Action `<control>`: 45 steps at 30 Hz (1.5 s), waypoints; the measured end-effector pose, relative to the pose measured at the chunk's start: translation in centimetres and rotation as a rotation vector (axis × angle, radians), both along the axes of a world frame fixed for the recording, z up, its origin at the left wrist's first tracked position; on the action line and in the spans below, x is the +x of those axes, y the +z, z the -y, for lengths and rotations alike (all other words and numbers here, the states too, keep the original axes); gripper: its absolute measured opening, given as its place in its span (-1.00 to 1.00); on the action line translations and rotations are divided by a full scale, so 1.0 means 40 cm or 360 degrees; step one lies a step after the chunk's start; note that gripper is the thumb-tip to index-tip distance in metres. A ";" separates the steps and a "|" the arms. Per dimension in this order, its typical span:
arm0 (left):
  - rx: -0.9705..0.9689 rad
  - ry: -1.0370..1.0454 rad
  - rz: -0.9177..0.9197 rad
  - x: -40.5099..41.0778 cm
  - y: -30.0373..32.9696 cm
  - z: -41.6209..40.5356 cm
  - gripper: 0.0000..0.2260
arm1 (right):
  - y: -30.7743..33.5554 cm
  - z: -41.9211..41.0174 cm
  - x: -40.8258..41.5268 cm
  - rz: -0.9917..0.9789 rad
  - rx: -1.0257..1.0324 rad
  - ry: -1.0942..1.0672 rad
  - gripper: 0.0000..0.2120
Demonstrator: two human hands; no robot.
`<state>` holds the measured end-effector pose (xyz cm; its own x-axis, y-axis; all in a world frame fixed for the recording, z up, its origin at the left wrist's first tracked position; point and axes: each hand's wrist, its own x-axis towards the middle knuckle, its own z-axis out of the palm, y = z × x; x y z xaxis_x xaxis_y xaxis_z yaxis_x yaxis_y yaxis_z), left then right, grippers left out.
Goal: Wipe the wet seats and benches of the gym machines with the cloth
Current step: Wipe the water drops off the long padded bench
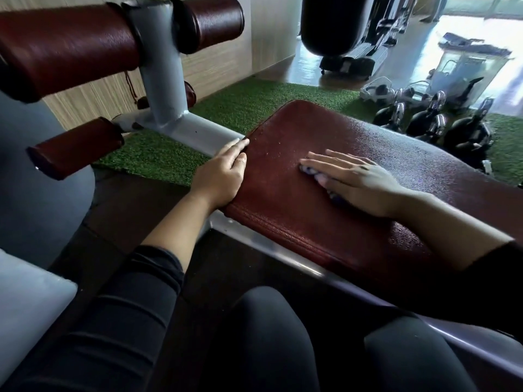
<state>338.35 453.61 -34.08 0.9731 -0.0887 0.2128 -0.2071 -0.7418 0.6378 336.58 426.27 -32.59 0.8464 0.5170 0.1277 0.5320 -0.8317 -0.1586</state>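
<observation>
Head camera looks steeply down, close over the bench (325,179).

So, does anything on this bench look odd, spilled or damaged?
Only the wetness: small droplets dot the red bench pad, thickest toward its far right part. The right hand presses the cloth flat on it; the left hand rests on the pad's edge. No damage shows.
</observation>
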 end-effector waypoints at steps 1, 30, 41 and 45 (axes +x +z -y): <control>-0.0003 -0.0003 0.0003 0.000 0.001 0.000 -0.63 | 0.001 -0.041 0.004 0.0017 -0.0011 -0.0054 -0.56; 0.0780 0.0305 0.0184 -0.010 0.111 0.182 -0.58 | 0.021 -0.002 0.068 -0.0003 0.0593 -0.0790 -0.66; 0.1105 0.0047 -0.0166 0.107 0.076 0.259 -0.34 | -0.011 0.016 0.058 -0.0030 0.0671 -0.0787 -0.65; 0.0887 0.0095 -0.0318 0.187 0.110 0.219 -0.37 | -0.003 0.017 0.047 -0.0037 0.0601 -0.0830 -0.65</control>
<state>345.84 444.87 -29.69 0.9962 -0.0784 -0.0380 -0.0708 -0.9827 0.1714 338.44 425.58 -32.71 0.9791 -0.0399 0.1992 0.0660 -0.8648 -0.4977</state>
